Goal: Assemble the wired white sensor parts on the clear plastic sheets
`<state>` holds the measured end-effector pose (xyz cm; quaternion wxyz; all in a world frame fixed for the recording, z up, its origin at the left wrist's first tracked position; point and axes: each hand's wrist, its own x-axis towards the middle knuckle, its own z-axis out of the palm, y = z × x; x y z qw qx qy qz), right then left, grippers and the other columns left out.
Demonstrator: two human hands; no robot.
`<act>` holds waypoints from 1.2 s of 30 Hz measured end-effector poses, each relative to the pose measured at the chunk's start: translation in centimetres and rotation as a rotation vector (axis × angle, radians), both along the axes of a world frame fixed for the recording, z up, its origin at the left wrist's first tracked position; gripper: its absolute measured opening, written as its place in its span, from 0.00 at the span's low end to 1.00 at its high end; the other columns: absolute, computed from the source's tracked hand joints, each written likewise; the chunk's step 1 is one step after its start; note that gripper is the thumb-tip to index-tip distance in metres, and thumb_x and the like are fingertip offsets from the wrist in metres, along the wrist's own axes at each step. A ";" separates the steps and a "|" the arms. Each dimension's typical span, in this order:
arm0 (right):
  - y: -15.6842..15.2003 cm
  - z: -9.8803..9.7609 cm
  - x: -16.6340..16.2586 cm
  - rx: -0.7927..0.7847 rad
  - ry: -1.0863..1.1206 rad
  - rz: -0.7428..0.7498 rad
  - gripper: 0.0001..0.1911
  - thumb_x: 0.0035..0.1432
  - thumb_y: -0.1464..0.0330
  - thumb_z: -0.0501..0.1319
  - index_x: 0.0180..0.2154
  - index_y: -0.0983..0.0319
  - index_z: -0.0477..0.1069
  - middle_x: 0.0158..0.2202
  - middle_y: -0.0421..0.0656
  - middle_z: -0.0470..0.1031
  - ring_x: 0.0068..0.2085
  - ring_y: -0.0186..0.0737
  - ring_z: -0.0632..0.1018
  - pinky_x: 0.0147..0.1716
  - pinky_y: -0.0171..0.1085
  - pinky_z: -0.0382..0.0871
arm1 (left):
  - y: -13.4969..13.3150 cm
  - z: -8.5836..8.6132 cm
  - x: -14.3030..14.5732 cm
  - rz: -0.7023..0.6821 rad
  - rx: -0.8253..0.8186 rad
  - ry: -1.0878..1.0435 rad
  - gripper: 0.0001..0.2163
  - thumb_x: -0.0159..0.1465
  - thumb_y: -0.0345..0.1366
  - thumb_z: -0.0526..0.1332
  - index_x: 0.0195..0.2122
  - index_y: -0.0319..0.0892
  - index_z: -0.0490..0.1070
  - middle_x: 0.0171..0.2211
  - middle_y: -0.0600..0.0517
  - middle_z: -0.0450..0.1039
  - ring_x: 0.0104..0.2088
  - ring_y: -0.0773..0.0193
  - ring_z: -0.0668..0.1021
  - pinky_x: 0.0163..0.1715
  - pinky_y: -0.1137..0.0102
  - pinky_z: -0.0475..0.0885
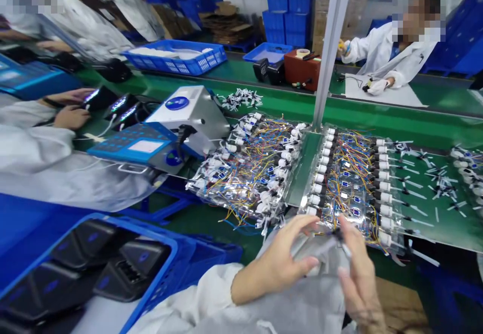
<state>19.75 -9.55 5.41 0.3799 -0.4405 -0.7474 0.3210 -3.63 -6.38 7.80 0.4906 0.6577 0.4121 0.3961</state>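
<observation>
My left hand (281,258) is in front of the bench edge, its thumb and fingers apart. Facing it, my right hand (358,273) has its thumb and index finger spread. Between them is a blurred small black piece with a whitish strip (337,237), close to the right fingertips; whether a finger touches it I cannot tell. Just beyond my hands lies a row of bagged wired parts (345,183) with white cylindrical ends and coloured wires. A looser heap of similar wired parts (251,168) lies to the left.
Black-and-white strips (443,183) are scattered at right; white scraps (241,99) lie at the back. A metal post (326,57) rises from the bench. A silver-and-blue machine (188,112) stands left, above a blue crate (171,253) of black housings. Co-workers sit left and across.
</observation>
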 end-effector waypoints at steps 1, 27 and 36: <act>0.2 0.6 -2.2 0.037 -0.006 0.025 0.43 0.64 0.64 0.52 0.76 0.45 0.37 0.76 0.35 0.44 0.75 0.62 0.51 0.68 0.74 0.55 | 0.2 0.4 -0.2 -0.020 -0.074 -0.064 0.33 0.60 0.46 0.71 0.66 0.52 0.66 0.62 0.41 0.73 0.55 0.48 0.80 0.56 0.54 0.78; 9.8 0.5 -3.0 0.249 -0.406 0.113 0.06 0.69 0.73 0.58 0.46 0.59 0.69 0.44 0.47 0.76 0.47 0.49 0.75 0.46 0.48 0.70 | 6.9 1.8 -3.3 -0.090 -0.217 0.085 0.09 0.69 0.38 0.63 0.45 0.38 0.76 0.39 0.47 0.77 0.28 0.69 0.79 0.27 0.75 0.74; 7.9 -1.2 -4.2 0.014 0.160 -0.141 0.14 0.67 0.67 0.64 0.53 0.56 0.72 0.48 0.46 0.79 0.48 0.44 0.81 0.48 0.42 0.78 | 7.3 0.8 -1.7 0.057 -0.131 0.048 0.07 0.67 0.37 0.66 0.40 0.38 0.81 0.35 0.47 0.80 0.35 0.64 0.80 0.34 0.74 0.73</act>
